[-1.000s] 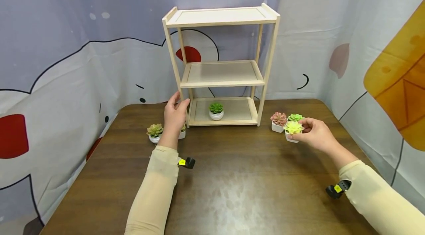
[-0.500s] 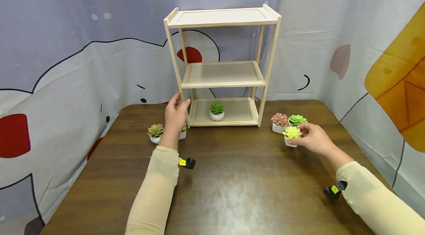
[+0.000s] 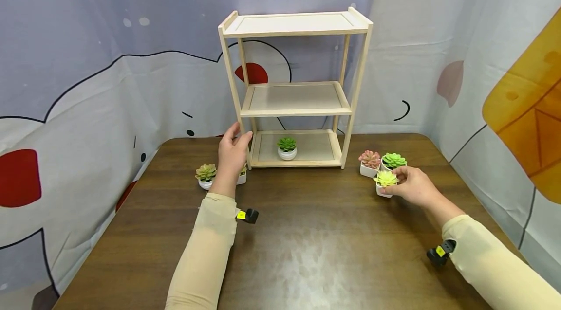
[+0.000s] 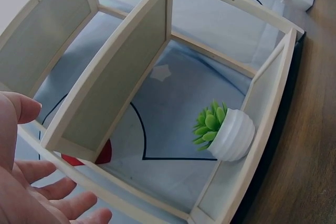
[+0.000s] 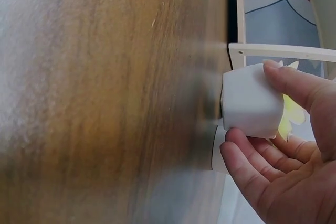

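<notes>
My right hand (image 3: 416, 186) pinches a yellow-green potted succulent (image 3: 386, 179) between thumb and fingers, at the right of the table. In the right wrist view the thumb lies on one side of its square white pot (image 5: 252, 100) and fingertips touch the opposite side. Just behind it stand a pink succulent (image 3: 370, 162) and a green succulent (image 3: 394, 160) in white pots. My left hand (image 3: 233, 152) hovers by the left post of a wooden shelf (image 3: 295, 99), fingers loosely bent and holding nothing. A green succulent in a ribbed round pot (image 4: 232, 136) sits on the bottom tier.
Left on the table (image 3: 298, 246) stands a succulent in a round white pot (image 3: 205, 176). Beside it another potted succulent (image 3: 242, 177) is partly hidden behind my left forearm. A printed curtain (image 3: 166, 91) hangs behind the three-tier shelf.
My right hand has drawn the yellow-green succulent slightly toward me and lower, uncovering more of the green one behind. The left hand has stayed by the post.
</notes>
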Available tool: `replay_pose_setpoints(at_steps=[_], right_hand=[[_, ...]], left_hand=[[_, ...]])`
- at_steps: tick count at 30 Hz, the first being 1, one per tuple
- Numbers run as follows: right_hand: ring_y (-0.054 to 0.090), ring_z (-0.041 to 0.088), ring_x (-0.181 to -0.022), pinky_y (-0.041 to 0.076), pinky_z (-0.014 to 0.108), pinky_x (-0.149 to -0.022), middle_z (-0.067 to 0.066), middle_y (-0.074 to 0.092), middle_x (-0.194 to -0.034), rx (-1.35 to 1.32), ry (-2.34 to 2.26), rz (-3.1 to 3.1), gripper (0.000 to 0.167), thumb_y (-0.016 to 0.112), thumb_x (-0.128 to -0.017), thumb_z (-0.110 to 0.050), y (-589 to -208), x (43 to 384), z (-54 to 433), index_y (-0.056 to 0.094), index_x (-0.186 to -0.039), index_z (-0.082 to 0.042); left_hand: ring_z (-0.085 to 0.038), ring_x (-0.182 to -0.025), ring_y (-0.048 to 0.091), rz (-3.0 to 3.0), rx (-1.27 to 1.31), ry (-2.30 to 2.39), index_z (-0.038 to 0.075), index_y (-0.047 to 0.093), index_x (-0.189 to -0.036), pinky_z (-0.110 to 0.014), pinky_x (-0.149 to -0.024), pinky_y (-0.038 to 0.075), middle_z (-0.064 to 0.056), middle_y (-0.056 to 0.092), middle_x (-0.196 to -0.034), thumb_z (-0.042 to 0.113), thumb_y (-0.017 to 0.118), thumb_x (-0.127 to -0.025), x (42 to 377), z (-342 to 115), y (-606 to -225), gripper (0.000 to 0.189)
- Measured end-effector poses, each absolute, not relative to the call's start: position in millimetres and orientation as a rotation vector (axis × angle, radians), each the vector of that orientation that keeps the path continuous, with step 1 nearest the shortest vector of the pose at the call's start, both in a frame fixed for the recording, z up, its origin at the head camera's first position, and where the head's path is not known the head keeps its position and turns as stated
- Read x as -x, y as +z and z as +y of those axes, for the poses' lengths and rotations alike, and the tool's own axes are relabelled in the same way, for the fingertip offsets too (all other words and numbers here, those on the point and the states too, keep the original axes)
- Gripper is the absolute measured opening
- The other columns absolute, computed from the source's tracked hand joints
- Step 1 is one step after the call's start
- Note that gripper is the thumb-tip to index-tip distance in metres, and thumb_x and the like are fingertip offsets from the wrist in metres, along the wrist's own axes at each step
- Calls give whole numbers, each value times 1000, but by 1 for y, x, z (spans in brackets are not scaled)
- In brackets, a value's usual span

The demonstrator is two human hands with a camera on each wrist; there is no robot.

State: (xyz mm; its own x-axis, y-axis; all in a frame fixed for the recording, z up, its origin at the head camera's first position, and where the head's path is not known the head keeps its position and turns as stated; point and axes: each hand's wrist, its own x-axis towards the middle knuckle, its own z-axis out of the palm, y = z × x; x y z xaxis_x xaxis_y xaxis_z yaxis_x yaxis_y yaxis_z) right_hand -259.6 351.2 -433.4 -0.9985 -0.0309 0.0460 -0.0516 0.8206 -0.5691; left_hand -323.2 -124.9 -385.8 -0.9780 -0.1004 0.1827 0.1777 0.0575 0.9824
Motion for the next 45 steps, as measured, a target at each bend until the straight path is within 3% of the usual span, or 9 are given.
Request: replay_pose_setpoints(at_steps=[13,39,45], right_hand=[[64,38,-108,52,46,-85,27,68,-120,-64,878,-3003,80,88,-77,-50,-434,258,351,64,-128,6],[66,38,-109,53,38,-82,28,69,-120,-73,907,-3001,79,88,-79,-44,-436,258,351,62,-132,8],[68,39,-112,54,36,-85,28,70,-122,-101,962,-3010,79,89,-79,-39,-430,254,352,60,-135,10]], left_hand=[[-28,-153,38,-2138,65,-2012,18,32,-163,-47,-123,36,-7,31,-168,34,58,-103,321,-125,-384,67],[-28,-154,35,-2153,66,-2003,17,32,-162,-46,-124,35,-8,30,-168,34,57,-104,322,-125,-384,66],[-30,-151,40,-2157,55,-1946,17,37,-161,-46,-122,37,-9,37,-165,38,59,-103,322,-127,-387,65]])
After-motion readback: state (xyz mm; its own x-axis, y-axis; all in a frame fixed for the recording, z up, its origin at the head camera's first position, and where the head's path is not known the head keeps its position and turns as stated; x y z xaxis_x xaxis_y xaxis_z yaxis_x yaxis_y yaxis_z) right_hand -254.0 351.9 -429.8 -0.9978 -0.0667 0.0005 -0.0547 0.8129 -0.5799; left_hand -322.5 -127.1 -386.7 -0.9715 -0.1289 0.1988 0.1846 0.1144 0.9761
